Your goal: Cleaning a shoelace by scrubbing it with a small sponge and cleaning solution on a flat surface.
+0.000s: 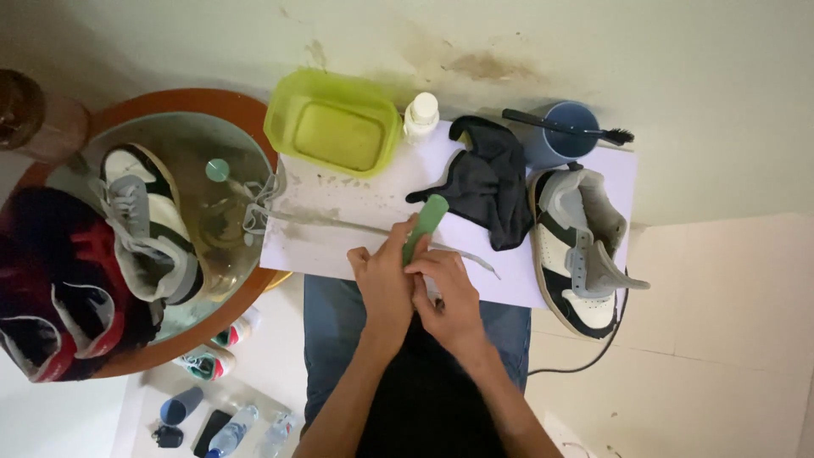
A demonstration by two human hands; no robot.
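At the centre of the frame both forearms reach up from the lower edge and meet, the left hand point(383, 273) curled with its fingers closed around a flat green plastic brush handle point(425, 224) that slants toward the upper right. The right hand point(449, 288) presses against it, fingers bent and pinching a long dirty white shoelace point(339, 222) lying across the white paper-covered worktop point(322, 246). A crumpled black cloth point(492, 182) and a white-and-green sneaker point(581, 250) lie right of centre.
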